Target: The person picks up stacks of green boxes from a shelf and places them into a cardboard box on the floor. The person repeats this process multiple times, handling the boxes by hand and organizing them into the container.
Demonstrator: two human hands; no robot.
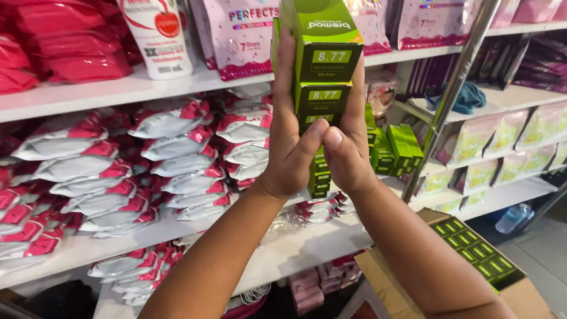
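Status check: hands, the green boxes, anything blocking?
Left hand and right hand both clamped around a stack of green boxes, held upright before the shelf. More green boxes in the carton below right. Nothing blocking.

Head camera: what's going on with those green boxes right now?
A person holds a stack of small green boxes upright between both hands, left hand and right hand pressing its sides, in front of white shelves. More green boxes stand on a shelf behind. An open cardboard carton at lower right holds more. White and pink pouches fill the shelves on the left.
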